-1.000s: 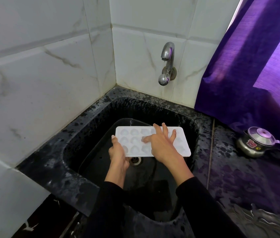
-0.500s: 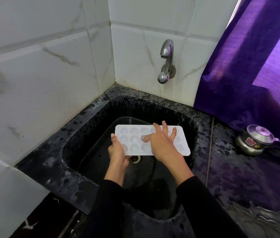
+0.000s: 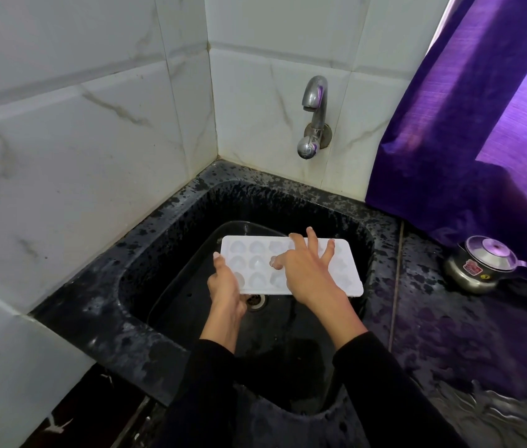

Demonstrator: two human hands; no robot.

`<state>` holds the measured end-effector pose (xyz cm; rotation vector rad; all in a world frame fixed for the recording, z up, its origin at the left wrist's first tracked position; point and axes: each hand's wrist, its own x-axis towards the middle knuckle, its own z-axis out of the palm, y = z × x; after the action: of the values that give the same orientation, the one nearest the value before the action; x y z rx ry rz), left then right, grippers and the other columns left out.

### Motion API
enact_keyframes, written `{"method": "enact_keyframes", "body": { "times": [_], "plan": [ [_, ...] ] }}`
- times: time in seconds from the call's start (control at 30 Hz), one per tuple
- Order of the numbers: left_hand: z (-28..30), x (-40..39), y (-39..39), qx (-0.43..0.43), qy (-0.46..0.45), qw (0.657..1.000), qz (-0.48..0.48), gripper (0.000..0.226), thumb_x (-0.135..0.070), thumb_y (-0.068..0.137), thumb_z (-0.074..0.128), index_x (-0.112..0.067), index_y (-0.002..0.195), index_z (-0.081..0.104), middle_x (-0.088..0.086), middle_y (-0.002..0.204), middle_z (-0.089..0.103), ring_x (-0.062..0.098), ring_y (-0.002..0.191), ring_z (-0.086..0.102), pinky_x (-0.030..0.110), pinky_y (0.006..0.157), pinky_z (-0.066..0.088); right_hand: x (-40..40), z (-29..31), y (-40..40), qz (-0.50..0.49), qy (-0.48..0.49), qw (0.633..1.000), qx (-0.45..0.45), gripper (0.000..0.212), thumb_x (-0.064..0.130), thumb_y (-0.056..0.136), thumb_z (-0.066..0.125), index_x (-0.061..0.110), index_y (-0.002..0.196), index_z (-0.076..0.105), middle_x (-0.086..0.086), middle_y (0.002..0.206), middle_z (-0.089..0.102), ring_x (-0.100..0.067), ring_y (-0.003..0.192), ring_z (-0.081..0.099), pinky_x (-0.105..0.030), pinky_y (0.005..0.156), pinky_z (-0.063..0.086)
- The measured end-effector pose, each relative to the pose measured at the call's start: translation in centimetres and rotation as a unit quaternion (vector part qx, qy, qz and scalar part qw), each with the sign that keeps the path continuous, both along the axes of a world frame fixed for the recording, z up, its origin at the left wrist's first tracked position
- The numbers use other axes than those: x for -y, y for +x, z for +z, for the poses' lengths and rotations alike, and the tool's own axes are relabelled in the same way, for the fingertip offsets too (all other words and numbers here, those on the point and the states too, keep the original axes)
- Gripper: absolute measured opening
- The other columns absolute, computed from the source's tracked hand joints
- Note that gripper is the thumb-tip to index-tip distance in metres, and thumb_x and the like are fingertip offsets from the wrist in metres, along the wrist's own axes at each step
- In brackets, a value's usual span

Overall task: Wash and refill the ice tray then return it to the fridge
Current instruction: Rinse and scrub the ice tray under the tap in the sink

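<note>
Over the black speckled sink (image 3: pixel 165 321) the person holds the white ice tray (image 3: pixel 257 255) roughly level, cavities facing up, above the drain (image 3: pixel 254 300) and clear of the basin floor. The left hand (image 3: pixel 225 287) grips the tray's near left corner, thumb on top and fingers curled underneath. The right hand (image 3: pixel 307 273) lies on the tray's upper face with its fingers spread and fairly straight, the thumb dipping into one of the moulded cavities; it grasps nothing, it presses and rubs. This looks like the washing step, with the cavities being worked over by hand. The tap (image 3: pixel 313 116) on the tiled wall behind shows no stream, and I cannot tell whether the cavities hold any water. So the wash seems under way but not finished, and the refilling and the trip to the fridge are all ahead. The next move would probably call for bringing the tray back under the spout and opening the tap, which needs a free hand, most likely the right. A small steel pot with a glass lid (image 3: pixel 482 265) sits on the wet counter to the right, below the purple curtain (image 3: pixel 469 124), well apart from the work.
</note>
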<state>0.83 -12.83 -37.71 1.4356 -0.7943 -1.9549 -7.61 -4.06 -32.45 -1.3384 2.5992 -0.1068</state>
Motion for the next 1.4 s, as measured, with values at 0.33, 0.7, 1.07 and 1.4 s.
{"method": "enact_keyframes", "body": {
  "times": [0.33,0.7,1.07,1.4],
  "plan": [
    [0.4,0.0,-0.2,-0.004,0.004,1.000,-0.003,0.041,-0.050,0.098,0.035,-0.017,0.081,0.052,0.008,0.085,0.065,0.027,0.075,0.065,0.047,0.082,0.055,0.5,-0.1,0.2,0.002,-0.071,0.997,0.029,0.060,-0.023,0.072,0.044,0.019,0.115,0.046,-0.012,0.147,0.019,-0.034,0.146,-0.010,-0.062,0.113,-0.007],
    [0.4,0.0,-0.4,-0.011,0.011,1.000,-0.003,0.041,-0.050,0.098,0.037,-0.012,0.099,0.052,0.008,0.084,0.064,0.026,0.071,0.064,0.045,0.075,0.056,1.5,0.4,1.0,0.054,-0.009,0.998,0.009,0.077,-0.022,0.079,0.047,0.034,0.131,0.056,-0.012,0.161,-0.003,-0.037,0.146,-0.018,-0.064,0.112,-0.011],
    [0.4,-0.1,-0.4,-0.008,0.003,1.000,-0.008,0.041,-0.049,0.099,0.034,-0.015,0.084,0.053,0.010,0.085,0.065,0.029,0.074,0.065,0.049,0.082,0.055,1.8,0.5,1.2,0.051,-0.009,0.999,-0.015,0.069,-0.018,0.079,0.052,0.031,0.127,0.060,-0.013,0.160,0.002,-0.037,0.146,-0.018,-0.064,0.111,-0.013],
    [0.6,-0.2,-0.3,-0.003,-0.002,1.000,-0.010,0.042,-0.049,0.099,0.035,-0.015,0.083,0.053,0.009,0.084,0.065,0.028,0.073,0.065,0.048,0.082,0.056,1.6,0.7,1.3,0.051,-0.006,0.998,-0.021,0.069,-0.019,0.079,0.050,0.029,0.127,0.060,-0.014,0.160,0.003,-0.038,0.146,-0.017,-0.065,0.111,-0.012]
  ]
}}
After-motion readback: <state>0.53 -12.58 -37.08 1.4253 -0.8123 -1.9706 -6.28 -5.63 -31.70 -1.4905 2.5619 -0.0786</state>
